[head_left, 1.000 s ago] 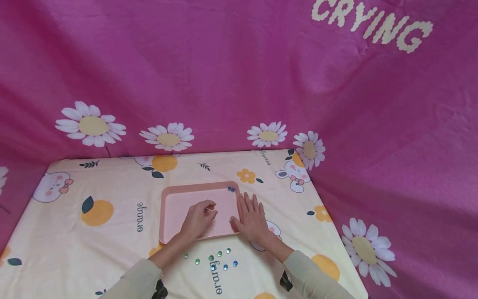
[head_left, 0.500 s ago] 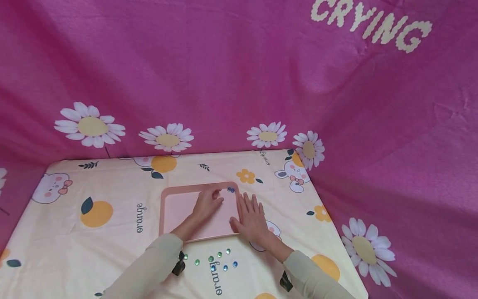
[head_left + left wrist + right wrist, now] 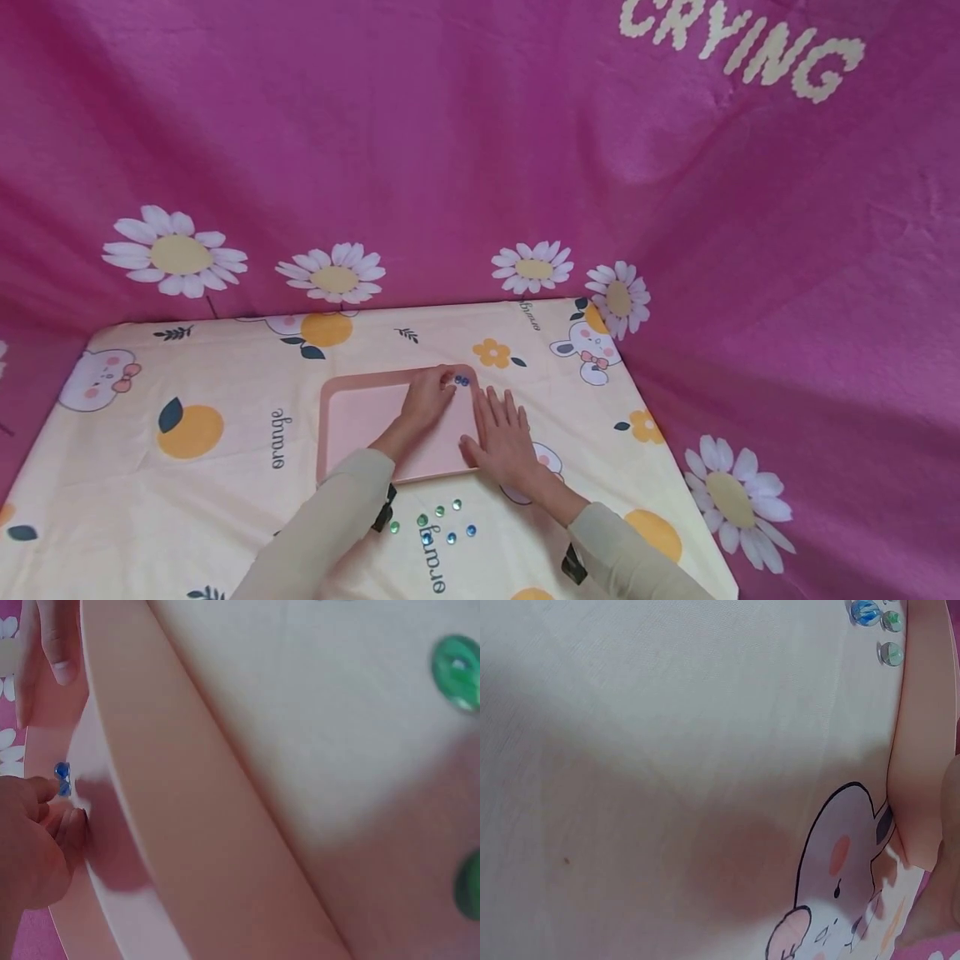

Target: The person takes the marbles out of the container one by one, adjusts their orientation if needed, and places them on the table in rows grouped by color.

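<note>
A shallow pink tray (image 3: pixel 360 421) sits on the patterned cloth. My left hand (image 3: pixel 427 400) reaches into its far right corner, fingers bent, fingertips right beside two blue glass beads (image 3: pixel 462 381). In the left wrist view the same blue beads (image 3: pixel 63 778) show just past the fingertips (image 3: pixel 51 787); I cannot tell whether anything is between finger and thumb. My right hand (image 3: pixel 504 437) lies with straight, spread fingers along the tray's right wall, thumb over the rim. Several green glass beads (image 3: pixel 422 520) and blue glass beads (image 3: pixel 471 530) lie on the cloth in front of the tray.
The cream tablecloth (image 3: pixel 247 383) is printed with oranges, flowers and rabbits. A magenta curtain (image 3: pixel 450 150) with daisies hangs behind and at both sides. Dark straps (image 3: pixel 574 567) show at both wrists, below pale sleeves (image 3: pixel 630 554).
My left hand has moved right and away from me across the tray to the blue beads in the corner. Its sleeve now covers the leftmost green bead. My right hand has stayed put.
</note>
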The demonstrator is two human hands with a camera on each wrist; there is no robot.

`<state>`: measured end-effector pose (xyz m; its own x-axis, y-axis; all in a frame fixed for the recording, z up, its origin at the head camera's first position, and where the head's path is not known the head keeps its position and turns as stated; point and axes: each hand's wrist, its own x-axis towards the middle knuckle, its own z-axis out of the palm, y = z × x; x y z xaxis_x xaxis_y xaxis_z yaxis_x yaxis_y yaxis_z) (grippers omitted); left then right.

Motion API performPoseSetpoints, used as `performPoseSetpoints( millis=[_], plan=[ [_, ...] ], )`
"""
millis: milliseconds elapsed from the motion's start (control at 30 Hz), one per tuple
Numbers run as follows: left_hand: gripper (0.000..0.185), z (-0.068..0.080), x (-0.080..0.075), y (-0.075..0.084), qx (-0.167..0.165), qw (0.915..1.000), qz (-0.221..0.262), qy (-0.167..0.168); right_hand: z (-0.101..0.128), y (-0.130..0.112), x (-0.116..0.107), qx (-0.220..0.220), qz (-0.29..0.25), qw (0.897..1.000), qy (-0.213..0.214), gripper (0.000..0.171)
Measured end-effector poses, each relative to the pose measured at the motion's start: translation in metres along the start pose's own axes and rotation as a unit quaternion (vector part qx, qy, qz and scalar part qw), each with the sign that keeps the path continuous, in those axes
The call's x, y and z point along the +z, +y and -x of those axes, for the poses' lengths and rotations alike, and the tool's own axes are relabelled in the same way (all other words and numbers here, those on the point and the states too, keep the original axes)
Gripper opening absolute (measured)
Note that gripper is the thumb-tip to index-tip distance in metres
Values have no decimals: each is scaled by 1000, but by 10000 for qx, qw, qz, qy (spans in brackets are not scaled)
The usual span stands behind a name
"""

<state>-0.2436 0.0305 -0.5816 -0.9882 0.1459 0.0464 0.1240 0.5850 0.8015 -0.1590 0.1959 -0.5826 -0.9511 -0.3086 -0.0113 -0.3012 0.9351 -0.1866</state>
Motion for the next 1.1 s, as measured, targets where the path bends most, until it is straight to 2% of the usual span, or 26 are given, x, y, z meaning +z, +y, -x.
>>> performPoseSetpoints(
  millis=[200,500,667,867,1000,1100],
  plan=[
    [29,-4,4,5,100,9988,-489,-14,2,1,0,-54,-75,9999,87,80],
    [36,-4,10,11,588,9946,-857,-61,1,4,0,-90,-11,10000,33,79],
    [32,-4,10,14,560,9894,-1336,-134,2,3,1,-59,-71,9999,-60,80],
    [29,-8,11,14,684,9839,-1653,-2,0,1,0,-2,-70,10000,-47,80],
    [29,-9,11,14,816,9772,-1959,55,0,1,-1,-4,-62,9999,-80,80],
    [28,-8,9,14,746,9794,-1879,6,0,1,-1,17,-59,9999,-105,80]
  ],
)
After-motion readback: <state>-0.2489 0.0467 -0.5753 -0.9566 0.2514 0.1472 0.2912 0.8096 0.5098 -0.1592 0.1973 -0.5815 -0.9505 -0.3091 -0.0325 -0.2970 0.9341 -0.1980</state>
